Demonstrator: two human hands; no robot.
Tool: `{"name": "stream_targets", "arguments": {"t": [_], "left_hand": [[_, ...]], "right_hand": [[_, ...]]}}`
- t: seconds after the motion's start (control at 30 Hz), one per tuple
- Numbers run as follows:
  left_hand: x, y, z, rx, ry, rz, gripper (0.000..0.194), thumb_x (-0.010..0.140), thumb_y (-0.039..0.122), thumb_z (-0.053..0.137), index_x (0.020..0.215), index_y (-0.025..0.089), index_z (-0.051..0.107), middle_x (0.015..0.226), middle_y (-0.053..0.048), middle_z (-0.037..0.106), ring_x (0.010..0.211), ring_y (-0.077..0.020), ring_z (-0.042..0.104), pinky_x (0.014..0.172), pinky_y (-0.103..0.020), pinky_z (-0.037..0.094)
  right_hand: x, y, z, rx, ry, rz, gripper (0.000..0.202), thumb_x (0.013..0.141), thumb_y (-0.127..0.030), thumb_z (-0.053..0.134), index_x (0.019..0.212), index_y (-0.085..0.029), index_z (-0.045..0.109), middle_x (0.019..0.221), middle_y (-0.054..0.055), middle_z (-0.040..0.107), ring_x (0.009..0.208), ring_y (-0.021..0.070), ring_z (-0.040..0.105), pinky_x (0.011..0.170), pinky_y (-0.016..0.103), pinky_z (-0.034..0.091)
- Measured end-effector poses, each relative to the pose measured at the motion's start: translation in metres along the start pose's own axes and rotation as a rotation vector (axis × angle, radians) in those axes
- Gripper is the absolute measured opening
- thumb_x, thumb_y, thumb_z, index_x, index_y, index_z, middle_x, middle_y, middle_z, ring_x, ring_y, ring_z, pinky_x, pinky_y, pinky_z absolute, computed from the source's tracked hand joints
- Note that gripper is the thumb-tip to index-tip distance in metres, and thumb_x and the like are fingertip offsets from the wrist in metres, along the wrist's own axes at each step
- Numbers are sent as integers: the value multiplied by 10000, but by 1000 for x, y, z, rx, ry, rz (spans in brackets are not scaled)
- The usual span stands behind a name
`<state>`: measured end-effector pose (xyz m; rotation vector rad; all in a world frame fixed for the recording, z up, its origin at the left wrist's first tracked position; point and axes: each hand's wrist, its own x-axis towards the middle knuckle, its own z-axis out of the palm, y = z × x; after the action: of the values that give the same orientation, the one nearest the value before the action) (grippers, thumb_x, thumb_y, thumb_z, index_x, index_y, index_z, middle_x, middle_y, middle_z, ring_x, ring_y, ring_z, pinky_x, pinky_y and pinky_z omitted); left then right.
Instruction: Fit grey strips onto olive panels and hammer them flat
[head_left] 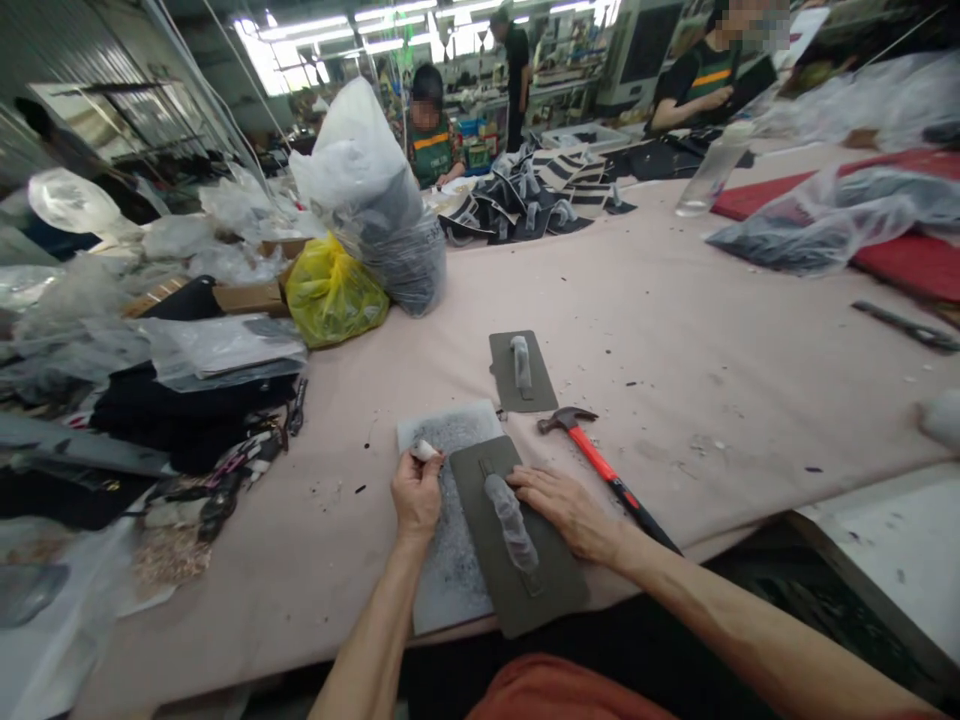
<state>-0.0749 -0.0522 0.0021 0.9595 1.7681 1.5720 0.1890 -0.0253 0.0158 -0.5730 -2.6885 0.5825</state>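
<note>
Between the thumb and fingers of my left hand [417, 495] is a small whitish piece [424, 451], too small to name; it is just left of a grey-green panel [480, 520]. That panel has a handle wrapped in clear plastic [512, 525] along its middle and lies tilted over a speckled pale board [442, 590]. My right hand [566, 510] rests on the panel's right edge with its fingers stretched out. A similar panel [540, 385] with a wrapped handle [521, 362] lies farther off. To the right lies a claw hammer [600, 460] with a red and black handle.
Plastic bags and dark cloth crowd the left side, with a yellow bag [337, 290] and a large filled bag [390, 200] behind. A pile of dark pieces [525, 195] is at the back. On the right are a bottle [709, 175] and a dark tool [904, 325]. Several people work beyond.
</note>
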Motion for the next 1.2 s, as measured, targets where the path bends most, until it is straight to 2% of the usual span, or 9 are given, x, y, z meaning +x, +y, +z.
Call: {"name": "stream_targets", "arguments": {"t": [0.17,0.27,0.37,0.6,1.0,1.1,1.2], "left_hand": [[-4,19,25,-137,-156,15,403,792,389,715,1119,179,609,958,-63,742,893,-198,721,870,-330,564],[-5,15,42,-175,-252,-9,349,785,390,723,1044,178,627,955,-74,746,893,-205,720,869,-338,563],[-4,6,51,-194,-274,-23,311,797,380,713,1013,171,633,979,-87,747,925,-214,718,884,-349,556],[4,5,50,-107,-368,29,209,833,320,684,984,177,661,964,-68,744,922,-209,708,886,-335,544],[1,12,50,-4,-384,53,173,867,297,647,991,176,650,971,-62,747,919,-195,696,857,-308,526],[0,14,51,113,-368,125,127,871,243,621,976,185,660,956,-52,747,890,-191,691,830,-301,517],[-3,17,52,212,-342,204,121,848,195,613,958,193,664,926,-38,747,847,-187,686,783,-287,517]], "right_hand": [[4,-13,5,-158,-7,46,453,911,-129,441,1356,-127,525,1395,170,554,1336,269,480,1111,518,387],[3,-18,16,-227,14,89,507,890,-124,464,1395,-93,502,1409,186,540,1343,294,467,1125,527,371],[3,-14,18,-188,16,81,525,864,-107,473,1388,-91,519,1408,181,547,1350,281,465,1131,507,378],[-1,6,12,-94,48,13,472,893,-103,423,1340,-122,572,1423,148,552,1369,256,459,1160,506,352],[-4,10,20,-59,84,30,477,883,-110,428,1341,-102,561,1427,158,548,1375,266,450,1137,502,364],[-1,7,12,-42,35,38,508,850,-96,446,1345,-117,555,1432,150,543,1374,265,443,1143,496,343],[-3,9,-3,-31,-3,74,608,788,-61,464,1380,-185,521,1457,116,511,1368,255,435,1141,485,331]]}}
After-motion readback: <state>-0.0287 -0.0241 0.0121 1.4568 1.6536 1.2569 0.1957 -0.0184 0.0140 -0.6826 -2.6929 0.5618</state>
